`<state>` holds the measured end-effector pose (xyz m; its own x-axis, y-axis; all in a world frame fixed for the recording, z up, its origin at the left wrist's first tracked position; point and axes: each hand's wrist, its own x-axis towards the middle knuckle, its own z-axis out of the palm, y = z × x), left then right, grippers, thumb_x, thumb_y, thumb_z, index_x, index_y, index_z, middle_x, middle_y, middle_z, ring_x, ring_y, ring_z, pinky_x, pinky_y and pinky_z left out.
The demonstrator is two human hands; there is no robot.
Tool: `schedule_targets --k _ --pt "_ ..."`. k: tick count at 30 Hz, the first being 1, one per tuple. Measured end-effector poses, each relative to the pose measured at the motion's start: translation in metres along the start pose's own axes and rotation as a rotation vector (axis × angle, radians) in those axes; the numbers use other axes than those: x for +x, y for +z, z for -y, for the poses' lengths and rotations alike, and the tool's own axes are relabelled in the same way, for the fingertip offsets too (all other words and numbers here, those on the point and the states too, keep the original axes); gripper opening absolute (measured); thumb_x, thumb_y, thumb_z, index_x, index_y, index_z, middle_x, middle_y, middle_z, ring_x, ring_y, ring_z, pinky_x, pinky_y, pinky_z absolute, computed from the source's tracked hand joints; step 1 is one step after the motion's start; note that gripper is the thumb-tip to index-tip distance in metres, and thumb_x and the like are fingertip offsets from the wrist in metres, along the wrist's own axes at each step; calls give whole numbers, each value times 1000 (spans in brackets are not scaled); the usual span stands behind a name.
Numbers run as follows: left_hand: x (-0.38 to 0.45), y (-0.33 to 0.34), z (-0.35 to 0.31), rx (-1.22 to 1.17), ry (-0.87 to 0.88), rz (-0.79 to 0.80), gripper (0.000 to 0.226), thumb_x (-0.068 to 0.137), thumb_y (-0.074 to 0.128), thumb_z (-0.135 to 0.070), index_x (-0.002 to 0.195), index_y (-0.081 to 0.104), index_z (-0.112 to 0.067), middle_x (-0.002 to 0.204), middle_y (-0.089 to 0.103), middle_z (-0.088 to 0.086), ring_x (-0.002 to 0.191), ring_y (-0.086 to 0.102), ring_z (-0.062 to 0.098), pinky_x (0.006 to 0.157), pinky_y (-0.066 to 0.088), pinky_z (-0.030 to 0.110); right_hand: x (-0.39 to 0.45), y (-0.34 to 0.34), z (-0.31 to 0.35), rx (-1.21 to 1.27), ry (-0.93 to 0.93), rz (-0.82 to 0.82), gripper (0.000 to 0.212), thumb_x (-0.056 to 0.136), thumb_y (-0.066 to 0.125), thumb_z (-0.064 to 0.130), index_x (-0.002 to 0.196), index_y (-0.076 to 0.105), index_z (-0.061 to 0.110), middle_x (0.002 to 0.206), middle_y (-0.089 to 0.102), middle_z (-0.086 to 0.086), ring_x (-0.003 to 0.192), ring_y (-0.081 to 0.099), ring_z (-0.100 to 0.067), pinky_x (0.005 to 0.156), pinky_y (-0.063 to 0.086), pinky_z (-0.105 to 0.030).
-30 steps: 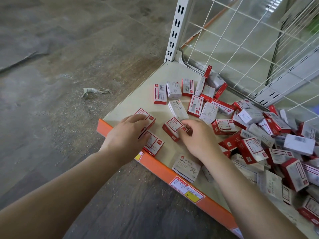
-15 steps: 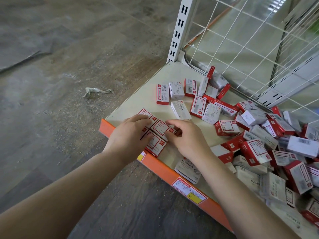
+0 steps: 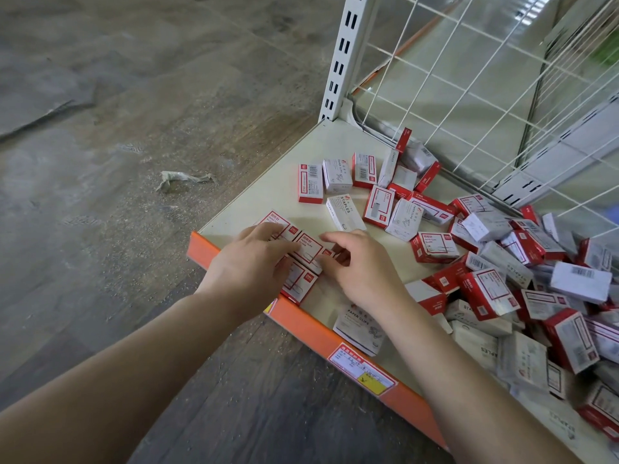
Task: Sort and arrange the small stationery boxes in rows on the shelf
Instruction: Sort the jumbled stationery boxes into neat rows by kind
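Observation:
Three red paper clip boxes lie side by side at the front left corner of the beige shelf: a far box, a middle box and a near box. My left hand rests flat on their left ends, fingers straight. The thumb and curled fingers of my right hand pinch the right end of the middle box. A short row of three boxes stands further back. A jumbled pile of red and white boxes fills the shelf's right side.
A white staples box lies just beyond my hands. A white paper clips box sits against the orange front lip, beside a price label. A wire grid and slotted post close the back. Crumpled paper lies on the floor.
My right hand has slid the middle red box leftward until it sits between the two boxes under my left hand. The left hand has stayed on those boxes.

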<state>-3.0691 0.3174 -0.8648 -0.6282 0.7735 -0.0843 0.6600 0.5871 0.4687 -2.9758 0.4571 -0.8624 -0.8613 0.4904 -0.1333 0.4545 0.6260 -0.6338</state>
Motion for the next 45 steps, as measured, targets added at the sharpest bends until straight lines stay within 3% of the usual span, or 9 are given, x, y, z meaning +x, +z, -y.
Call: schedule_targets --k 12,23,28,33,35,37,39,43,45 --pt "11 3 -27 59 57 -29 37 95 41 -29 132 49 -24 137 43 -8 126 39 14 99 34 26 3 -51 -47 -95 193 -338 24 86 65 19 108 64 10 103 62 -2 87 55 -11 66 38 -14" --pt "24 12 -40 139 96 30 34 97 34 -37 117 58 -24 119 49 -6 113 43 13 91 38 26 35 -51 -68 -214 412 -343 37 81 66 44 64 51 15 85 60 -9 62 47 -15 44 23 -23" --pt "25 13 -44 122 65 16 32 97 35 -36 117 57 -24 118 49 -6 114 42 14 84 38 25 40 -47 -62 -302 459 -329 51 79 65 48 106 60 5 111 52 -14 93 50 -22 68 42 -27" --pt "21 11 -47 62 67 13 32 97 37 -33 125 52 -28 122 47 -7 117 40 13 87 38 26 38 -43 -61 -312 389 -321 40 79 65 42 95 64 5 92 53 -8 103 50 -27 102 38 -47" --pt "20 10 -49 47 76 14 32 97 38 -30 126 52 -28 124 46 -7 118 39 13 90 36 25 37 -42 -63 -245 376 -347 37 75 64 41 84 64 4 85 59 -6 94 55 -27 95 44 -50" --pt "19 9 -51 34 89 18 33 97 38 -26 127 51 -27 125 46 -7 119 39 13 92 35 25 33 -42 -62 -146 382 -372 34 73 62 39 72 57 5 76 60 -6 81 56 -28 68 51 -39" --pt "17 8 -54 12 96 28 33 96 39 -24 127 51 -26 125 47 -7 118 41 14 93 37 26 28 -44 -62 -86 380 -382 29 74 61 34 68 49 9 73 53 -6 72 48 -23 46 29 -24" --pt "12 8 -59 -26 106 32 34 96 40 -23 128 50 -25 122 51 -6 111 49 14 90 43 28 12 -51 -53 2 284 -360 16 73 64 27 73 52 16 82 51 -7 73 46 -20 46 25 -19" --pt "9 8 -62 -48 86 28 33 96 40 -24 127 50 -25 120 53 -6 106 53 14 86 47 30 0 -54 -45 7 236 -292 21 76 68 21 94 60 15 92 46 -2 79 48 -15 52 31 -13"
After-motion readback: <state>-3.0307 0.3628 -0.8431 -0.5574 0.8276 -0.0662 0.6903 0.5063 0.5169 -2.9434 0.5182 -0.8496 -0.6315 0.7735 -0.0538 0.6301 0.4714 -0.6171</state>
